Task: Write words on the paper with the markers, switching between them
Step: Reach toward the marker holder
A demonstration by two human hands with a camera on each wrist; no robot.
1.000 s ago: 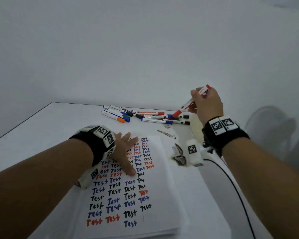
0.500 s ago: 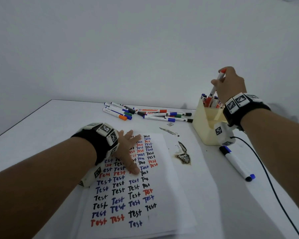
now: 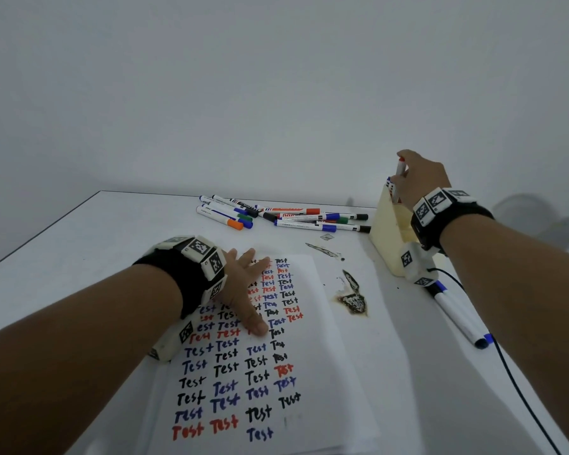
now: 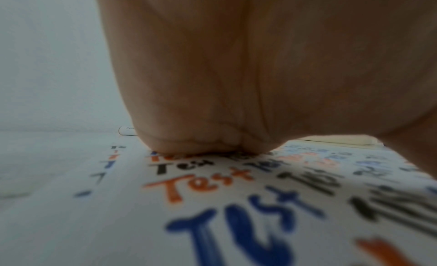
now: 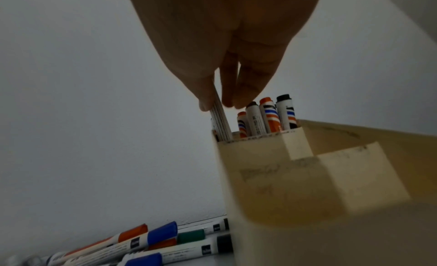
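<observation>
The white paper [image 3: 312, 382], covered with rows of "Test" in black, blue and red, lies in front of me. My left hand [image 3: 243, 290] lies flat on its upper left part, fingers spread and straight; the left wrist view shows the palm [image 4: 236, 83] pressing the sheet [image 4: 212, 204]. My right hand [image 3: 418, 178] is over the cream pen holder [image 3: 385, 238] and pinches a red-capped marker [image 3: 400, 167] that stands upright, its lower end inside the holder. In the right wrist view the fingers [image 5: 236, 86] grip that marker [image 5: 221, 124] at the holder's [image 5: 272, 167] left corner.
Several loose markers [image 3: 286, 216] lie in a heap at the table's far side. More markers [image 5: 267, 116] stand in the holder. A blue marker [image 3: 457, 313] and a black cable [image 3: 519, 389] lie to the right of the paper. Dark stains [image 3: 353, 297] mark the table.
My right hand carried the red-capped marker from above the loose heap rightward to the holder and lowered it into the compartment. The left hand stayed pressed on the paper.
</observation>
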